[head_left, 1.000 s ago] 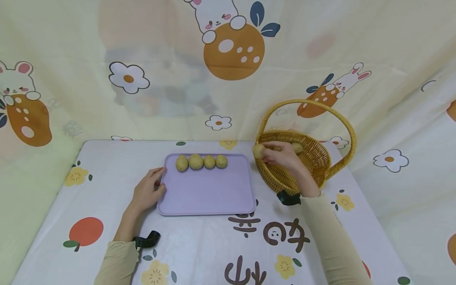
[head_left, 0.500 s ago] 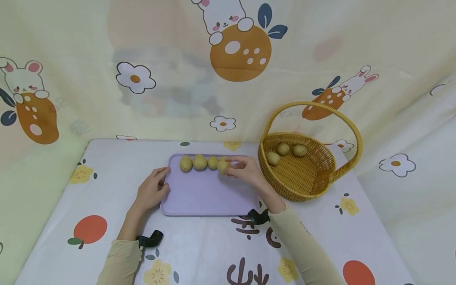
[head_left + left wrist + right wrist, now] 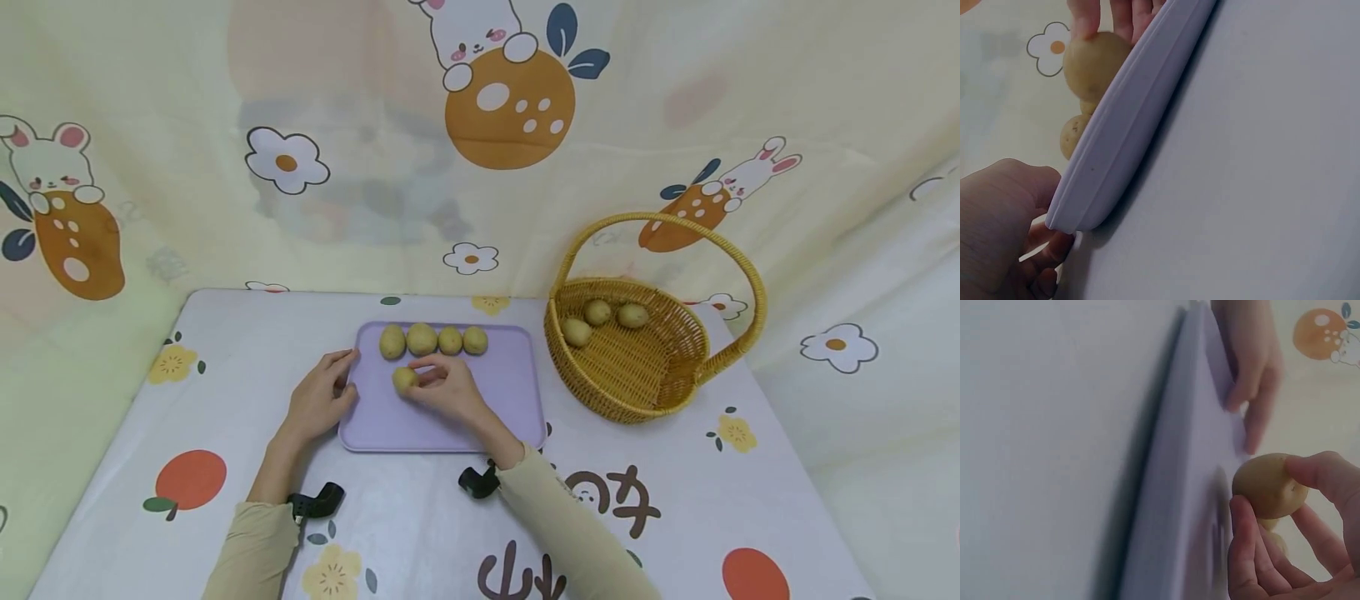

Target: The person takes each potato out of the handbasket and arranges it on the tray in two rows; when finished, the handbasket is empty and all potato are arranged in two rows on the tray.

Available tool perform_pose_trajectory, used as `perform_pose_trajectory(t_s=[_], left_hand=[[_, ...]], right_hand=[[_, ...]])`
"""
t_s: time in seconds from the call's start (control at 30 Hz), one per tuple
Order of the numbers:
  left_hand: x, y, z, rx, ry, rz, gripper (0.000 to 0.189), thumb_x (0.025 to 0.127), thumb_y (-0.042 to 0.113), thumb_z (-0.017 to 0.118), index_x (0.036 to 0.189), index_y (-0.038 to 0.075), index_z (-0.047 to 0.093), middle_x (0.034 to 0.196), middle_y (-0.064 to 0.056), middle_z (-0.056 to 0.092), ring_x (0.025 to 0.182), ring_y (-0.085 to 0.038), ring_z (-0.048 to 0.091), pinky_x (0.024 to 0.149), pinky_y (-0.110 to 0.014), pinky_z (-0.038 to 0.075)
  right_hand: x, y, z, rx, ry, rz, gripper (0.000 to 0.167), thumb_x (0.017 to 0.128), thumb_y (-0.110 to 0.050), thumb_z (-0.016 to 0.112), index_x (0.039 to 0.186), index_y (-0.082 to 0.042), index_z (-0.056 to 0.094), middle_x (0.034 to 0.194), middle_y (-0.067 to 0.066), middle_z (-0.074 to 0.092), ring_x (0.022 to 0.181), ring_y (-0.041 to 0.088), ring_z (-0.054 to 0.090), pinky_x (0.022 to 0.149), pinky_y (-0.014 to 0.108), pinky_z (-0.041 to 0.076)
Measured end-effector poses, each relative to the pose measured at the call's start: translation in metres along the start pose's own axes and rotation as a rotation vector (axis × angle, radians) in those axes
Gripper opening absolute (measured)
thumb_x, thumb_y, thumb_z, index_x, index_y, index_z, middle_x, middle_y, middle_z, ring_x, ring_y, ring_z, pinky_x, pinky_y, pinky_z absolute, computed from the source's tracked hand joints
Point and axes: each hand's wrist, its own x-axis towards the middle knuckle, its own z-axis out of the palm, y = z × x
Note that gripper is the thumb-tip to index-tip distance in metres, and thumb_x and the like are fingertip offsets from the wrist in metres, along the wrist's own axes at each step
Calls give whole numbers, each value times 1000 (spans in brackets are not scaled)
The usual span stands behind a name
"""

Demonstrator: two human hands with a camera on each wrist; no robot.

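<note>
My right hand (image 3: 450, 389) pinches a potato (image 3: 405, 381) over the middle-left of the lilac tray (image 3: 450, 425). In the right wrist view the thumb and fingertips hold this potato (image 3: 1269, 486) from opposite sides. My left hand (image 3: 318, 396) rests against the tray's left edge, its fingertips and thumb touching the rim. The left wrist view has that hand (image 3: 997, 225) beside the tray's side wall (image 3: 1119, 134), with some fingers partly hidden. A row of several potatoes (image 3: 422, 340) lies along the tray's far side.
A wicker basket (image 3: 637, 408) with a tall arched handle stands to the right of the tray, and several potatoes (image 3: 597, 312) lie in its left and back part. A printed cloth (image 3: 247, 433) covers the table. A patterned curtain (image 3: 360, 225) hangs behind.
My right hand has carried a potato from the basket leftward over the tray, to a spot in front of the row. The left hand has stayed at the tray's edge.
</note>
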Motion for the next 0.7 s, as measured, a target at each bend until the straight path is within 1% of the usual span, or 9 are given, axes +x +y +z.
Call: perform_pose_trajectory(t_s=[0.07,0.3,0.4,0.53,0.6,0.7], left_hand=[[0,1,-1,-2,1,2,55,86,6,59,140,-2,52,135,-18,54,89,-24,59,72,-39,45],[0,0,-1,-7,6,10,55,86,6,60,140,-1,52,137,-17,54,90,-25,61,74,-40,47],[1,0,-1,-12,1,12,55,86,6,60,141,-1,51,137,-17,54,91,-25,61,74,-40,47],[1,-1,1,-12,3,9,56,86,6,61,141,-1,51,138,-16,54,91,-24,61,74,-40,47],[1,-2,2,-9,9,12,56,86,6,61,141,-1,51,138,-16,54,91,-24,61,74,-40,47],[0,-2,2,-10,16,18,56,85,5,61,140,-2,52,137,-16,54,90,-24,61,75,-40,47]], right_hand=[[1,0,5,-3,-2,-18,32,75,-2,80,106,-3,73,89,16,72,80,20,70,72,26,53],[2,1,19,-2,17,-80,31,74,0,79,104,-1,71,88,18,71,76,21,70,69,26,55],[1,1,21,-17,43,-92,31,74,1,78,104,-1,70,91,18,71,75,22,70,68,25,55],[0,0,22,-79,53,-114,33,74,2,77,106,-3,70,99,16,70,77,21,68,69,24,54],[0,3,24,-112,42,-152,34,73,3,77,106,-4,70,103,14,69,81,21,67,72,26,54],[1,6,26,-133,15,-223,34,73,4,79,106,-1,71,105,14,67,86,24,66,77,31,55]])
